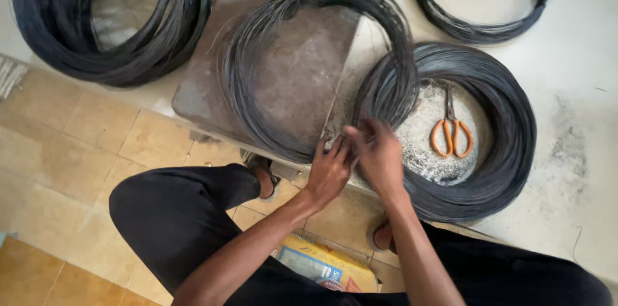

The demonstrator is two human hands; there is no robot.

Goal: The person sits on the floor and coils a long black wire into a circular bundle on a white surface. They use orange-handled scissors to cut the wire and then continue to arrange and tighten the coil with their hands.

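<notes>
The thin wire loop (309, 68) lies across the grey slab (290, 81), its right arc overhanging the slab's right edge onto the big coil (496, 151). At the slab's near edge both hands meet: the left hand (328, 174) and right hand (380, 155) pinch the loop's strands together. Orange scissors (452, 135) rest inside the big coil's dusty hollow, right of the slab. Two more dark coils (109, 23) (483, 3) sit left and far right of it.
</notes>
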